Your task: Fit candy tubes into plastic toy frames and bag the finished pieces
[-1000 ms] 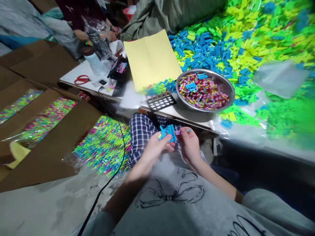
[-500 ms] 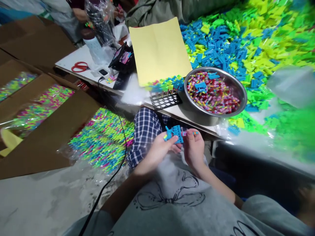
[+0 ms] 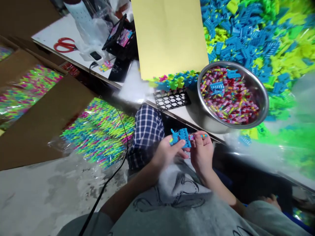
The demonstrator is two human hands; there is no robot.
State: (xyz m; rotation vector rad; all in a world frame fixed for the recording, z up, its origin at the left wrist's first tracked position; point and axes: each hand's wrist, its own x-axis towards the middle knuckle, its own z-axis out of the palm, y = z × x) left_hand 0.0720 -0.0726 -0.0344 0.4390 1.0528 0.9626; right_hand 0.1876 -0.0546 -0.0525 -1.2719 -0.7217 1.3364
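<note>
Above my lap, my left hand (image 3: 164, 154) grips a blue slatted plastic piece (image 3: 185, 137) with a small blue-and-yellow figure-like end at its left. My right hand (image 3: 203, 154) is closed on a small pink printed tube (image 3: 191, 137); its orange-and-blue tip shows past the fingers. The tube's inner end meets the right edge of the blue piece; whether it sits inside cannot be made out. Beyond my hands on the table stands a metal bowl (image 3: 265, 106) full of similar pink tubes, with blue slatted pieces lying on top.
A black perforated rack (image 3: 172, 101) at the table edge has colourful pieces behind it. Yellow card (image 3: 172, 36), red scissors (image 3: 65, 45) and heaped blue pieces (image 3: 246, 46) lie on the table. Bagged colourful sticks (image 3: 98, 131), a cardboard box (image 3: 49, 124) and a black cable (image 3: 108, 183) are at left.
The view has shifted, so the table and bowl appear larger and my hands farther right. Both hands keep hold of the blue piece and the tube, with little visible change between them.
</note>
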